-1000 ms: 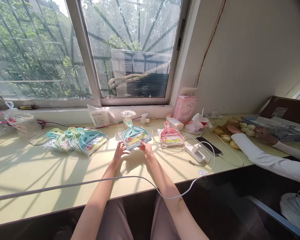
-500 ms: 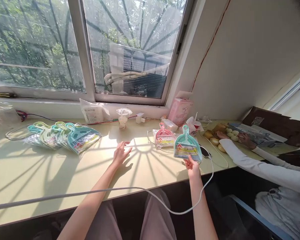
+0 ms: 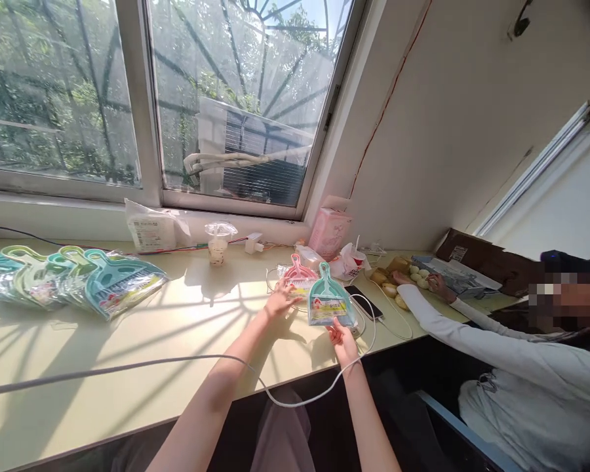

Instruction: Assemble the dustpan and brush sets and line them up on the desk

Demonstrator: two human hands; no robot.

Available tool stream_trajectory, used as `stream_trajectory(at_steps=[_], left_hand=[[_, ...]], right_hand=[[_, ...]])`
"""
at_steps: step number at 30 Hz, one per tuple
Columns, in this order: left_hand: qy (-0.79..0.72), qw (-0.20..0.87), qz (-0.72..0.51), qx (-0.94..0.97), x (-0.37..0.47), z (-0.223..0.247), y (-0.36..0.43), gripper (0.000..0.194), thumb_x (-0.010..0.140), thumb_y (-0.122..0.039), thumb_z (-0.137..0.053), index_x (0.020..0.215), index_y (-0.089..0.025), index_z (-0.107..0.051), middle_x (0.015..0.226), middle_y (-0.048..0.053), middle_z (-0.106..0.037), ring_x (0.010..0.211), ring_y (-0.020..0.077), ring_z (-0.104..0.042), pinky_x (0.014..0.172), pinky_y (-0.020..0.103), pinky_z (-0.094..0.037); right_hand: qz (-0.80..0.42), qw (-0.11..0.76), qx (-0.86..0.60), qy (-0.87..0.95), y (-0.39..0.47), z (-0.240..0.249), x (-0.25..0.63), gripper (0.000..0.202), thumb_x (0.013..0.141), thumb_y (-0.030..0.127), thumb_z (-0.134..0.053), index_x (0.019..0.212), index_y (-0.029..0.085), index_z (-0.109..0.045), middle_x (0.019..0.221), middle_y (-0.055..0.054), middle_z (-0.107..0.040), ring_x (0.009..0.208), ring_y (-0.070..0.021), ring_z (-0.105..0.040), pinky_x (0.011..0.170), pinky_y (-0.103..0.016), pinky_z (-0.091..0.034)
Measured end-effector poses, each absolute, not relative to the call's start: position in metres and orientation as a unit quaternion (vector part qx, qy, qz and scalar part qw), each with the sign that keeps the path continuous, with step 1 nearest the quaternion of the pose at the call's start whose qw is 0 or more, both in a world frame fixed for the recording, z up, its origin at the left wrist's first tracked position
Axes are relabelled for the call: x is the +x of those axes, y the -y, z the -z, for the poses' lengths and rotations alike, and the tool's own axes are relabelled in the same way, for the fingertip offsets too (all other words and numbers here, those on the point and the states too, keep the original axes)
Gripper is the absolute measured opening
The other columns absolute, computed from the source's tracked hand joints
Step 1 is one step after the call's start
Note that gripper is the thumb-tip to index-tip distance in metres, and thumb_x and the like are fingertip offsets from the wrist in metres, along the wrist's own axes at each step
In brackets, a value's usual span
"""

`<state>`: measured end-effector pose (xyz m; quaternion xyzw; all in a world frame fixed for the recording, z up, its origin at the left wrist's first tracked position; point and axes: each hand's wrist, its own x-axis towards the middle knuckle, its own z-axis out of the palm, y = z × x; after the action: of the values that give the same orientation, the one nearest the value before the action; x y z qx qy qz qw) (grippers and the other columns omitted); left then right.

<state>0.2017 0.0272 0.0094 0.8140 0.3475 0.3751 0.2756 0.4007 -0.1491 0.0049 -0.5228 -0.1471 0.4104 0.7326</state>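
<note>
Our right hand (image 3: pixel 343 342) pinches the lower edge of a teal dustpan set (image 3: pixel 330 300), thumb and fingers nearly together on its clear wrapping. The pan is tilted up beyond those fingers, its handle pointing away from us and its yellow card turned our way. Our left hand (image 3: pixel 278 300) reaches in just left of it, fingers loosely spread and gripping nothing that we can make out. They are at a pink dustpan set (image 3: pixel 296 272), covering its left part; whether they press on it, we cannot tell. The teal pan overlaps the pink one's right side in our view.

Well to the left of our left fingers, a row of overlapping wrapped dustpans (image 3: pixel 120 288), teal and green, lies on the counter (image 3: pixel 191 328). Beyond those fingers and to their left stands a lidded cup (image 3: pixel 217 249), with a white plug (image 3: pixel 253 243) near it. A pink box (image 3: pixel 330 233) stands beyond both hands. Right of the teal pan and past our right fingers lies a dark phone (image 3: pixel 356 291). Farther right, a co-worker's hands (image 3: pixel 438 287) are at pale round items (image 3: pixel 419 276).
</note>
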Motion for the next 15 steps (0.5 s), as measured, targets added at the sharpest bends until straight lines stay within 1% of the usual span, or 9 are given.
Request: stream_trajectory(at_steps=[2,4,5,6,7,9,11,13,15], left_hand=[[-0.328,0.269,-0.361,0.831,0.195,-0.002,-0.031,0.028,0.085,-0.043,-0.094,0.106,-0.026,-0.087,0.158,0.020,-0.071,0.165,0.0442,-0.050,0.140,0.062,-0.042],[-0.322,0.273,-0.354,0.835,0.193,0.001,-0.032,0.009,0.092,-0.036,-0.085,0.095,-0.028,-0.085,0.136,0.018,-0.080,0.166,0.0404,-0.051,0.140,0.060,-0.043],[-0.326,0.281,-0.360,0.828,0.195,0.002,-0.032,0.009,0.095,-0.032,-0.078,0.089,-0.029,-0.084,0.125,0.017,-0.082,0.164,0.0389,-0.054,0.138,0.059,-0.046],[-0.335,0.292,-0.371,0.815,0.198,0.001,-0.031,0.015,0.095,-0.029,-0.074,0.082,-0.029,-0.081,0.119,0.018,-0.082,0.160,0.0385,-0.058,0.135,0.059,-0.050],[-0.349,0.303,-0.388,0.797,0.202,0.000,-0.029,0.018,0.094,-0.026,-0.073,0.077,-0.029,-0.079,0.119,0.019,-0.082,0.155,0.0390,-0.062,0.133,0.059,-0.053],[-0.398,0.326,-0.431,0.742,0.212,-0.003,-0.026,0.016,0.086,-0.019,-0.076,0.072,-0.027,-0.076,0.126,0.021,-0.080,0.147,0.0400,-0.068,0.128,0.057,-0.056],[-0.454,0.344,-0.459,0.682,0.218,-0.007,-0.024,0.012,0.080,-0.015,-0.076,0.073,-0.024,-0.075,0.126,0.021,-0.079,0.142,0.0399,-0.070,0.126,0.056,-0.057],[-0.492,0.356,-0.469,0.642,0.221,-0.010,-0.023,0.008,0.080,-0.014,-0.073,0.078,-0.021,-0.077,0.117,0.020,-0.080,0.133,0.0386,-0.074,0.122,0.055,-0.058],[-0.505,0.365,-0.463,0.630,0.219,-0.012,-0.024,0.008,0.082,-0.016,-0.072,0.081,-0.019,-0.079,0.103,0.017,-0.081,0.117,0.0360,-0.080,0.114,0.053,-0.062]], right_hand=[[-0.413,0.729,-0.522,0.160,0.149,-0.001,0.403,0.029,0.074,0.034,-0.101,0.082,0.024,-0.074,0.079,-0.002,-0.080,0.065,-0.0216,-0.080,0.046,-0.025,-0.061],[-0.410,0.728,-0.523,0.168,0.147,0.001,0.404,0.031,0.073,0.034,-0.104,0.082,0.024,-0.075,0.080,-0.003,-0.081,0.064,-0.0196,-0.079,0.050,-0.025,-0.063],[-0.409,0.726,-0.526,0.170,0.146,0.002,0.403,0.031,0.073,0.034,-0.104,0.082,0.024,-0.076,0.080,-0.003,-0.081,0.064,-0.0188,-0.079,0.051,-0.024,-0.063],[-0.410,0.725,-0.528,0.169,0.145,0.003,0.402,0.031,0.074,0.035,-0.104,0.082,0.025,-0.076,0.079,-0.003,-0.081,0.064,-0.0184,-0.079,0.052,-0.024,-0.064],[-0.411,0.725,-0.528,0.167,0.143,0.003,0.401,0.032,0.076,0.036,-0.104,0.081,0.026,-0.075,0.077,-0.003,-0.080,0.063,-0.0182,-0.079,0.052,-0.024,-0.064],[-0.413,0.730,-0.521,0.158,0.140,0.002,0.399,0.032,0.077,0.038,-0.104,0.080,0.027,-0.074,0.076,-0.002,-0.078,0.061,-0.0180,-0.078,0.050,-0.023,-0.063],[-0.417,0.734,-0.514,0.153,0.136,0.001,0.396,0.031,0.076,0.036,-0.103,0.081,0.026,-0.074,0.076,-0.001,-0.078,0.061,-0.0176,-0.077,0.048,-0.021,-0.063],[-0.423,0.731,-0.512,0.154,0.129,-0.002,0.393,0.030,0.076,0.032,-0.102,0.083,0.024,-0.074,0.077,-0.001,-0.079,0.062,-0.0171,-0.077,0.049,-0.020,-0.064],[-0.428,0.728,-0.514,0.154,0.120,-0.005,0.388,0.027,0.077,0.029,-0.101,0.084,0.024,-0.075,0.078,-0.001,-0.079,0.063,-0.0172,-0.077,0.050,-0.021,-0.065]])
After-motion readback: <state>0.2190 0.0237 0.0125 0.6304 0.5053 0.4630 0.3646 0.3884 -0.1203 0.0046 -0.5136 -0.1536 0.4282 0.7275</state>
